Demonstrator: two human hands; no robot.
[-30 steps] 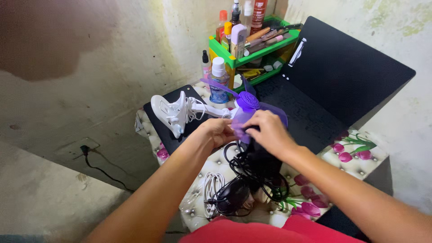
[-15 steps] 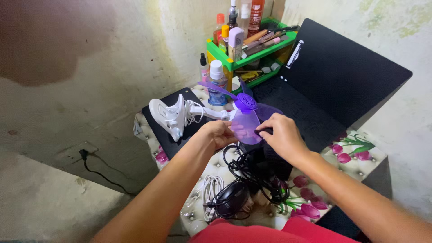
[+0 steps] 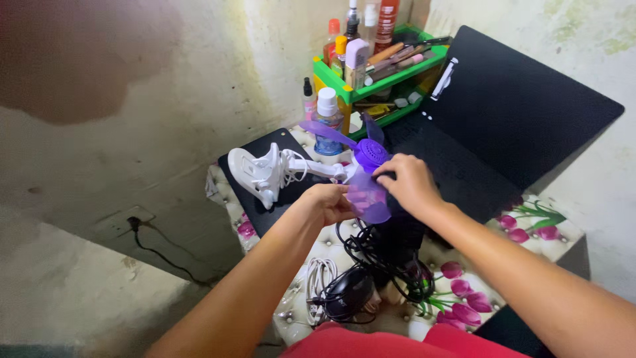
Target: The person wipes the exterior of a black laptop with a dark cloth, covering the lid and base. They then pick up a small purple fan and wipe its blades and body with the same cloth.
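Left hand: fingers pinch a purple fan blade.
Right hand: fingers curled on the fan hub (bare, unguarded).
Progress: fan lies mid-handling on the bench.

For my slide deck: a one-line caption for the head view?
Left hand holds a purple fan blade; right hand covers the fan's hub.

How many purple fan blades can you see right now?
3: one blade between the left hand and right hand, one pointing left past the clear bottle, one sticking up behind the hub. More may be hidden under the right hand.
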